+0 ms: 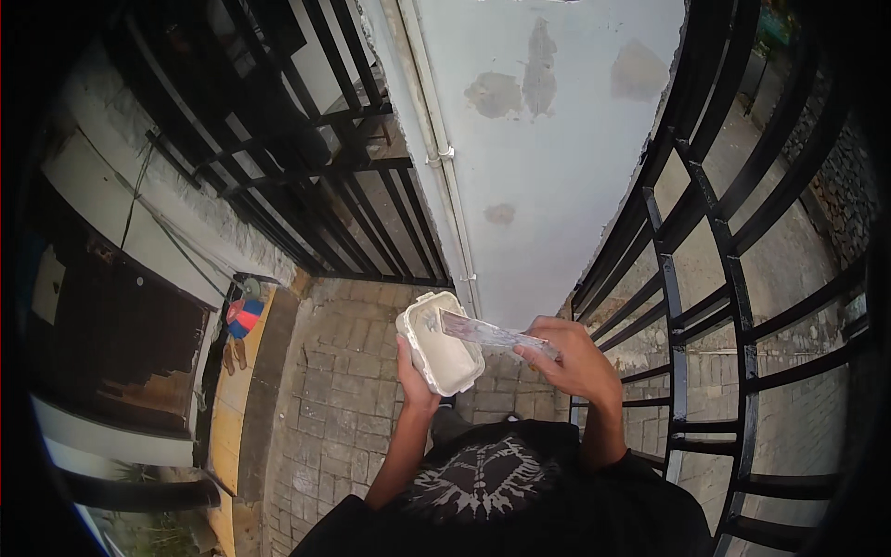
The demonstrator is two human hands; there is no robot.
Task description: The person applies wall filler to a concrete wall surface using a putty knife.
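At frame centre, the left hand (418, 381) curls around a white plastic tub (457, 390); the right hand (577, 360), closed on a smeared flat scraper (494, 332), holds its tip over the tub's mouth. Paving (320, 399) opens lower left; above, black railings (739, 306) flank a patched wall's (557, 176) edges.

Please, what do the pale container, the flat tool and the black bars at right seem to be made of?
Pale container: probably rigid plastic, dull off-white; its moulded-looking rim has tabs.
Flat tool: unclear, perhaps metal or plastic; streaky smears cover it.
Black bars: likely painted metal, slightly glossy, with highlights along their edges.
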